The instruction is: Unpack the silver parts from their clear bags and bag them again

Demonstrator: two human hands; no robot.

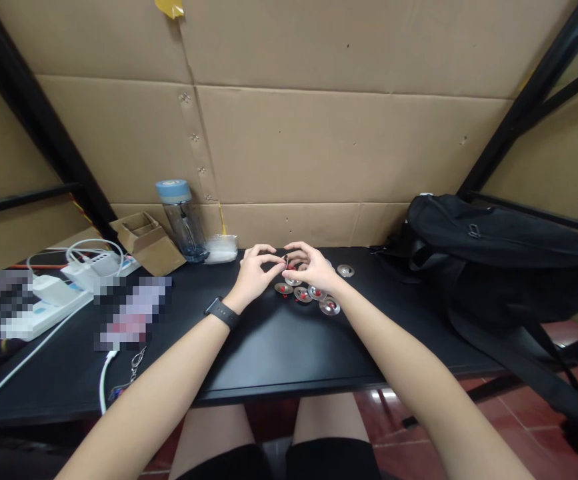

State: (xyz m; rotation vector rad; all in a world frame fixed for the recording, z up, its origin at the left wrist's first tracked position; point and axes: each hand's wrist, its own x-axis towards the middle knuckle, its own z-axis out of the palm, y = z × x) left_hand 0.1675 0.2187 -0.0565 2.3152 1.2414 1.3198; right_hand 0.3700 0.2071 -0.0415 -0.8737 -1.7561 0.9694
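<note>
My left hand [255,272] and my right hand [313,265] meet over the far part of the black desk, fingertips pinched together. Between them is a small metal disc [287,263], seen nearly edge-on and partly covered by the fingers. Just below the hands lie several small round metal discs with domed middles and red bits, much like finger cymbals; one disc [329,306] lies nearest the front. Another disc [345,271] rests apart, to the right of my right hand. A dark watch [221,312] is on my left wrist.
Behind the desk [289,360] stands a cardboard wall [319,147]. At left are a blue-lidded bottle [183,220], a clear plastic packet [221,248], an open cardboard box [149,243], a white power strip [51,310] and a white cable [103,383]. A black backpack [499,260] fills the right side.
</note>
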